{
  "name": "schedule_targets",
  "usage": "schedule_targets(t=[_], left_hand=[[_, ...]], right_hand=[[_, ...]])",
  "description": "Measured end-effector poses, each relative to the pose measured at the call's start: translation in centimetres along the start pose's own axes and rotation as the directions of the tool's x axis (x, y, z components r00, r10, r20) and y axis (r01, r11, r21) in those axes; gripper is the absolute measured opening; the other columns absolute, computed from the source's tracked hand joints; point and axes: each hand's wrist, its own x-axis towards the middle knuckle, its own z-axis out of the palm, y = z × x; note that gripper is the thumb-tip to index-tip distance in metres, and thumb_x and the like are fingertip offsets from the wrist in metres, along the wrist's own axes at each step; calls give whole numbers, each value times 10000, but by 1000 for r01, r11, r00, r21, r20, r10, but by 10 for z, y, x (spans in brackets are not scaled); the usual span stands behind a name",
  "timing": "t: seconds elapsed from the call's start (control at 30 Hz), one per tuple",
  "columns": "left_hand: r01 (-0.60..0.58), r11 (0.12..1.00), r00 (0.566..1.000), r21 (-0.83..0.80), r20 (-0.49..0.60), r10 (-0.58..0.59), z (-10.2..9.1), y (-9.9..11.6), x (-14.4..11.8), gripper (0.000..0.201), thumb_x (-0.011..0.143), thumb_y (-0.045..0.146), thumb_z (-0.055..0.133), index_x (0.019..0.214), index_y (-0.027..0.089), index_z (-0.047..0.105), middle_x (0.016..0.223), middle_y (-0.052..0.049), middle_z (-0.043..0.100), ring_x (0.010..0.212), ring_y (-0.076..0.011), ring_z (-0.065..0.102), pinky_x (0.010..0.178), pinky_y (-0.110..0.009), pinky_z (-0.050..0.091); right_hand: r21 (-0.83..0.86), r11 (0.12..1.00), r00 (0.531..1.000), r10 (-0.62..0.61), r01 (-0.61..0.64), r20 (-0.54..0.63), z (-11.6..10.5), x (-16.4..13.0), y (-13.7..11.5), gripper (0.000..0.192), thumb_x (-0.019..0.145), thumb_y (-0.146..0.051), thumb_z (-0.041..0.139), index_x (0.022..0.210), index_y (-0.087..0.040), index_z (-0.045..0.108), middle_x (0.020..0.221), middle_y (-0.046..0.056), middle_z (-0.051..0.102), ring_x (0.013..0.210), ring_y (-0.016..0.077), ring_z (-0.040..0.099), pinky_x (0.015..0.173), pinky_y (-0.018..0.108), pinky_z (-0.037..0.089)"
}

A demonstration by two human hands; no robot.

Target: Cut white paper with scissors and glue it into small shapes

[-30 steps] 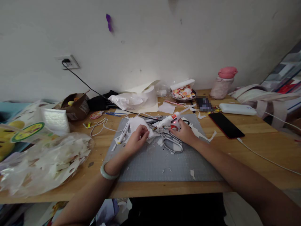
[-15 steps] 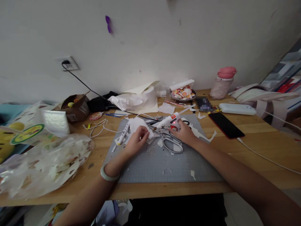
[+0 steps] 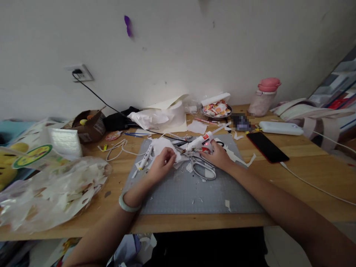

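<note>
On the grey cutting mat (image 3: 183, 193), the right hand (image 3: 219, 155) grips the white hot-glue gun (image 3: 198, 142) while the left hand (image 3: 162, 163) pinches the white paper piece (image 3: 162, 145); judging by this, a steady nozzle and fingers clear of the tip matter.

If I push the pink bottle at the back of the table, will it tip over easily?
The pink bottle stands upright and is taller than wide, so a push near its lid may tip it. It looks plastic, so probably not fragile. How full it is cannot be told.
</note>
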Motion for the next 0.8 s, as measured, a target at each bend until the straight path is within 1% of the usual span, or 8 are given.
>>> schedule_targets(t=[0.4,0.53,0.63,0.8], left_hand=[[-31,999,1000,-18,-8,30,0,-1,-1,124,845,320,432,819,205,396,632,45,451,539,-112,435,525,-235,341],[-33,999,999,-21,-10,33,0,-2,-1,125,847,320,429,819,203,397,629,46,455,546,-110,446,522,-229,344],[-44,999,999,-20,-25,43,-1,-3,0,123,846,316,432,819,201,397,627,46,460,548,-109,451,517,-224,342],[-54,998,998,-22,-19,53,0,-3,0,118,847,313,429,821,202,398,630,48,459,550,-106,454,521,-223,350]], right_hand=[[-34,999,999,-8,9,51,-4,1,-7,353,722,-411,641,978,-184,553,866,85,667,771,238,635,628,297,456],[-42,999,999,-8,9,37,-3,1,-4,350,725,-413,638,972,-179,556,848,76,666,746,225,630,608,278,445],[-39,999,999,5,-4,34,-2,1,-3,385,727,-423,632,1009,-172,554,841,75,666,728,218,628,589,267,438],[-26,1000,1000,18,-17,23,-1,1,-2,417,727,-430,618,1029,-151,551,880,98,665,773,235,631,621,286,454]])
